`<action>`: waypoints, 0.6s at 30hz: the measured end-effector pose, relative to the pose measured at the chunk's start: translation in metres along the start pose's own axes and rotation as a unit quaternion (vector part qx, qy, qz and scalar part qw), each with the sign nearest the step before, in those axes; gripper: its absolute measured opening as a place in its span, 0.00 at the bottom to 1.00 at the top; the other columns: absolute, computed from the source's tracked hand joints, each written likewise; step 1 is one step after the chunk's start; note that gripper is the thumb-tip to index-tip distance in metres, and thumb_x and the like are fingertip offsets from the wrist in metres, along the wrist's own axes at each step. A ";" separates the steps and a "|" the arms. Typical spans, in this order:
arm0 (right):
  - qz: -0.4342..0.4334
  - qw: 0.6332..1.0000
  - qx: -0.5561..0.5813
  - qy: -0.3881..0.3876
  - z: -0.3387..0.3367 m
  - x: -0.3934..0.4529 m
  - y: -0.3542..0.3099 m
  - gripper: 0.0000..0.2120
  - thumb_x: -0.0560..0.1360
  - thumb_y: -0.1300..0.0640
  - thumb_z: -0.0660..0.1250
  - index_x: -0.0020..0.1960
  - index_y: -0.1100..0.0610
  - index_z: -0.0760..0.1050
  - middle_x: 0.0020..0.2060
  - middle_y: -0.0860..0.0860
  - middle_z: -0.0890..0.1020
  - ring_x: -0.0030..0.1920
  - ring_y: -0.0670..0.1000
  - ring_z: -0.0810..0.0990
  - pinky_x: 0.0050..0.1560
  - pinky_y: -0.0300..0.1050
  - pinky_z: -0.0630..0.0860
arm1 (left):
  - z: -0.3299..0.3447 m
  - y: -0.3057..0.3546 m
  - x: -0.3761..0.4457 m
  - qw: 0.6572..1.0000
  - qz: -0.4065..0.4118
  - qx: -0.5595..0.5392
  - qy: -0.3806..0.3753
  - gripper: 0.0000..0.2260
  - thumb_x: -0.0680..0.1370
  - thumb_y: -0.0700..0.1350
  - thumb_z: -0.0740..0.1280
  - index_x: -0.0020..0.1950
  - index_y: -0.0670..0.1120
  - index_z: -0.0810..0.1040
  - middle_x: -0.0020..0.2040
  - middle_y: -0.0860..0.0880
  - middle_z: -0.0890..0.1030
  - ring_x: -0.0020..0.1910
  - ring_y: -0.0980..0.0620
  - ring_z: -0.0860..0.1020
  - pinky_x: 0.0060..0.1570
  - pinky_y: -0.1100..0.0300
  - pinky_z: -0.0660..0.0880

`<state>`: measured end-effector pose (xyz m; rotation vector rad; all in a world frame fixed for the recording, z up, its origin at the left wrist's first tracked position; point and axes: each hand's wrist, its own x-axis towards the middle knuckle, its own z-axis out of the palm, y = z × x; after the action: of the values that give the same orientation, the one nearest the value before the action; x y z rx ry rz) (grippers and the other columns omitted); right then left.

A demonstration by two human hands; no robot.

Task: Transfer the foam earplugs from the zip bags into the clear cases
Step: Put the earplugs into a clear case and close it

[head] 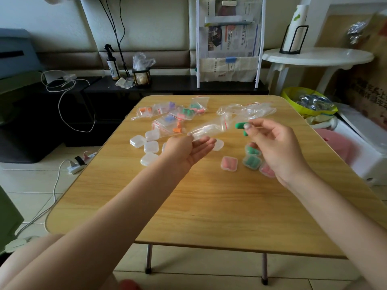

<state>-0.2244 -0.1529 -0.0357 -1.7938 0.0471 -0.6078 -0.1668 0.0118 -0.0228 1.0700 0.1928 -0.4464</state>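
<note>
My left hand (pixel 191 148) pinches the bottom of an empty clear zip bag (pixel 211 128) that sticks out toward the right above the table. My right hand (pixel 274 143) holds green foam earplugs (pixel 240 126) at its fingertips, just past the bag's red-striped mouth. Several filled zip bags (pixel 169 114) with orange, purple, blue and green earplugs lie at the table's far left. Several empty clear cases (pixel 150 147) sit left of my left hand. Cases holding earplugs lie under my right hand: a pink case (pixel 229 163) and a green case (pixel 252 161).
A pile of emptied zip bags (pixel 249 110) lies at the far middle of the wooden folding table (pixel 209 206). Right of the table stand a yellow-rimmed bin (pixel 307 101) and a white round side table (pixel 316 56). A power strip (pixel 80 163) and cables lie on the floor to the left.
</note>
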 end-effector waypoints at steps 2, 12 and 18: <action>-0.034 0.999 -0.021 0.010 -0.002 0.000 -0.004 0.05 0.76 0.55 0.67 0.44 0.46 0.77 0.40 0.47 0.80 0.37 0.42 0.77 0.42 0.38 0.77 | 0.001 0.003 0.000 0.998 -0.019 -0.052 0.001 0.20 0.83 0.34 0.49 0.75 0.38 0.53 0.39 0.36 0.81 0.29 0.45 0.83 0.29 0.56 0.80; -0.236 0.931 -0.250 -0.126 0.022 -0.021 -0.001 0.16 0.71 0.65 0.73 0.57 0.54 0.81 0.46 0.47 0.83 0.45 0.38 0.71 0.52 0.20 0.61 | 0.008 -0.005 -0.006 0.983 -0.160 -0.081 -0.041 0.13 0.82 0.39 0.56 0.64 0.37 0.69 0.46 0.37 0.75 0.38 0.42 0.78 0.39 0.51 0.76; -0.276 0.931 -0.224 -0.088 0.020 -0.021 -0.004 0.19 0.74 0.66 0.69 0.63 0.54 0.75 0.46 0.40 0.79 0.46 0.41 0.77 0.46 0.36 0.74 | 0.008 -0.005 -0.003 0.987 -0.143 -0.079 -0.011 0.03 0.80 0.36 0.56 0.50 0.40 0.69 0.36 0.42 0.71 0.29 0.52 0.70 0.29 0.64 0.67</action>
<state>-0.2351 -0.1273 -0.0440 -2.3203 -0.4949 -0.8779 -0.1720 0.0040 -0.0219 0.8845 0.3591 -0.6883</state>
